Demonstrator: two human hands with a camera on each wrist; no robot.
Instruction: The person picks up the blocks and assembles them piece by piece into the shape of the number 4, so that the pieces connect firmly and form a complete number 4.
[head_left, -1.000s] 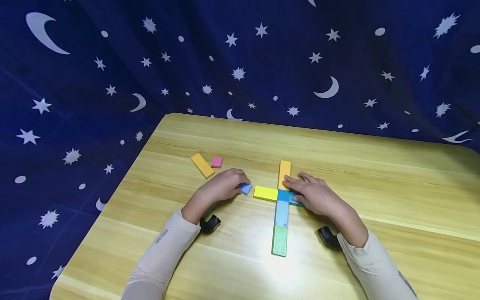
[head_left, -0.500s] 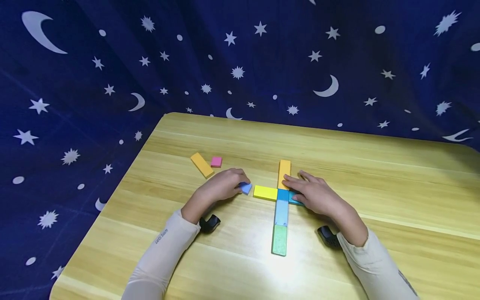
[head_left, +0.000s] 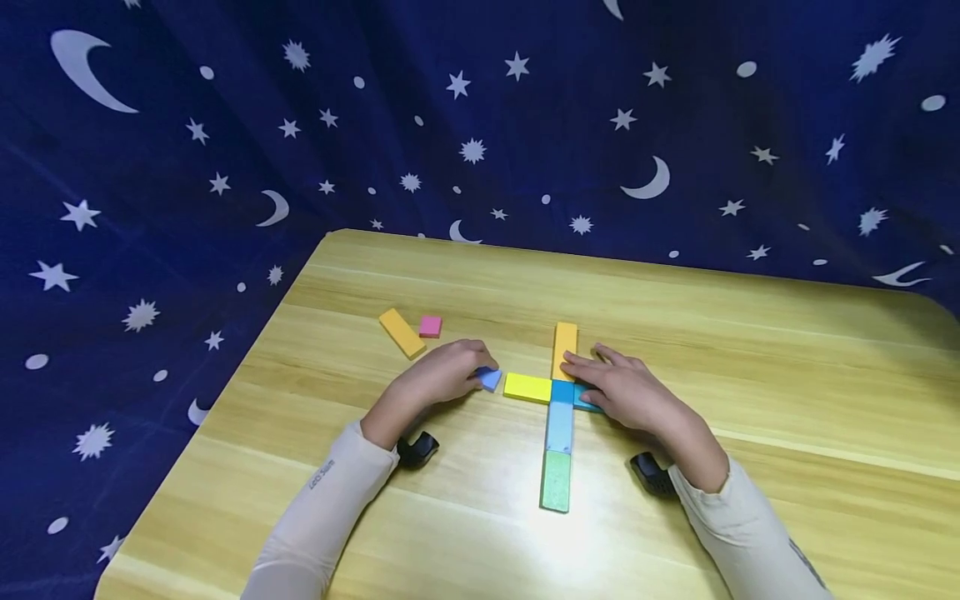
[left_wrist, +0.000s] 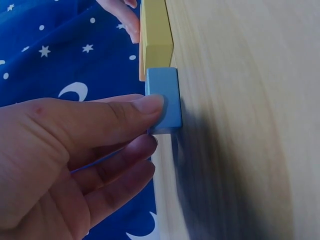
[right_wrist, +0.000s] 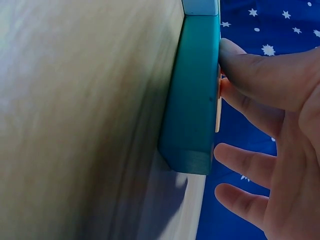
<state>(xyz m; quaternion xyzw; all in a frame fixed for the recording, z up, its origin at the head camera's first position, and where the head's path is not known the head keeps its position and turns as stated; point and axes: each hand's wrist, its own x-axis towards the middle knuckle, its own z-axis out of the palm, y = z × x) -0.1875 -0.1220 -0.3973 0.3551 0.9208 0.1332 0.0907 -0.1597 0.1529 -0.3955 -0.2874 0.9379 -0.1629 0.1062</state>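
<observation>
In the head view, my left hand (head_left: 450,371) pinches a small blue block (head_left: 489,379) between thumb and fingers, just left of the yellow block (head_left: 528,387). The left wrist view shows the thumb on the face of this blue block (left_wrist: 167,107). My right hand (head_left: 626,389) rests over the right arm of a cross of flat blocks. Its fingers are fairly straight, one touching the upper orange block (head_left: 566,343), the thumb by the teal block (right_wrist: 192,95). A blue centre block (head_left: 562,392), a light blue block (head_left: 559,427) and a green block (head_left: 556,482) continue the cross downward.
A loose orange block (head_left: 402,333) and a pink square block (head_left: 431,327) lie at the upper left of the wooden table (head_left: 300,517). Behind the table hangs a dark blue curtain (head_left: 420,50) with white stars and moons.
The head view has shifted slightly. Both hands and all blocks keep the same places relative to each other.
</observation>
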